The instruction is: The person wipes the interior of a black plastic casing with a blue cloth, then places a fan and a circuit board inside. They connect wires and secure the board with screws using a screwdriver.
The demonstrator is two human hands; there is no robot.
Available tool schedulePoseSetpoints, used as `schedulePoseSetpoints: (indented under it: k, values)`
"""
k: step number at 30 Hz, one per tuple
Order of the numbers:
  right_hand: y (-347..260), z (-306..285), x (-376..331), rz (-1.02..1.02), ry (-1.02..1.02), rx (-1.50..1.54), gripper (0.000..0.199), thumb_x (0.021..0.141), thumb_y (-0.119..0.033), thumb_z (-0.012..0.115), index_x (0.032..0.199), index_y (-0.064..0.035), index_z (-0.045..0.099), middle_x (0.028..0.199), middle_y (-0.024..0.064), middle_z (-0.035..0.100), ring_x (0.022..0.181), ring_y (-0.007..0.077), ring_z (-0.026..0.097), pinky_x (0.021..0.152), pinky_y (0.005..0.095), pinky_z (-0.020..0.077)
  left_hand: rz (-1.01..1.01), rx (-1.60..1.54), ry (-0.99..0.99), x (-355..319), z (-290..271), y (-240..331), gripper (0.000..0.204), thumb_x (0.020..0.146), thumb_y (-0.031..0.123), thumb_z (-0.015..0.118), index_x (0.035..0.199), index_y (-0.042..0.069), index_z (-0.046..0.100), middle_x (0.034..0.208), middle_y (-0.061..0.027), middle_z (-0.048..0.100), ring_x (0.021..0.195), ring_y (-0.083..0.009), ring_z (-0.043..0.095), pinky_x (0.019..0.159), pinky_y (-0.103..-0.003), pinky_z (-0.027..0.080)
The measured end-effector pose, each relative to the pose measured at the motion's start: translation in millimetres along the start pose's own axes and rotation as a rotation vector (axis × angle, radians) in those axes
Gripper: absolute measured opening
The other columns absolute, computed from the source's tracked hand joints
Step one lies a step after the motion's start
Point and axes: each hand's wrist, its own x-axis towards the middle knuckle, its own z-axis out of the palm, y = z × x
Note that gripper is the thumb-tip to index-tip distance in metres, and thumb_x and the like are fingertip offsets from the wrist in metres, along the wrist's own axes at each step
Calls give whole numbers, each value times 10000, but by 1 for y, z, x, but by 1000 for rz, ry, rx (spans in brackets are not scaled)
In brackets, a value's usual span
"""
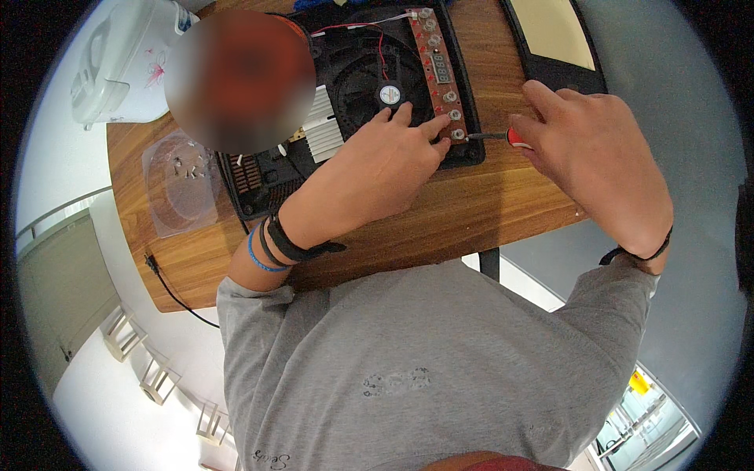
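An opened black appliance housing (471, 155) lies on the table with its inside showing. Along its right side runs a narrow reddish-brown circuit board (431, 59) with a small digit display and several clear round buttons. My left hand (373, 177) rests over the housing with fingers spread, some fingertips at the board's lower end and others near a small white-topped disc (389, 95) on wires. In my right hand (593, 161) is a red-handled screwdriver (514, 138), held nearly level. Its tip points left at the board's lower end; whether it touches a screw cannot be made out.
Left of the fan (349, 74) sit a silver heat sink (323, 140) and a blurred round orange-red part (243, 71). Several small screws lie on a clear plastic tray (184, 216). A white appliance (129, 67), a black-framed panel (554, 35) and a plug (151, 262) are around it.
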Motion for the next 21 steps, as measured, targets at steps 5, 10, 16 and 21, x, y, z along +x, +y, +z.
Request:
schedulePoseSetpoints:
  k: [5,10,16,21]
  values:
    - [1,0,1,-9,-67,-10,271,891,-219,859,1135,-107,819,1102,55,661,985,236,749,802,405,628,-5,5,-7,1,0,0,546,966,171,794,1489,40,706,1627,-147,624,1324,-435,661,1122,-510,593]
    - [-1,-2,3,-9,-74,-30,255,895,-213,850,1122,-103,816,1099,54,660,986,235,751,799,404,628,-4,-6,-12,2,0,0,539,963,169,797,1479,38,716,1624,-144,626,1315,-432,663,1106,-506,601]
    - [0,-3,3,-5,-106,-45,250,898,-219,847,1114,-101,807,1092,56,660,986,233,757,796,399,629,-6,-27,-13,1,-3,0,540,957,161,801,1474,32,718,1627,-141,625,1309,-431,664,1097,-511,606]
    - [1,-2,1,6,-98,-42,259,897,-222,851,1121,-100,804,1089,54,661,981,233,755,796,399,629,-11,-26,-14,2,-6,1,547,950,151,802,1477,32,717,1633,-139,621,1313,-435,668,1100,-514,607]
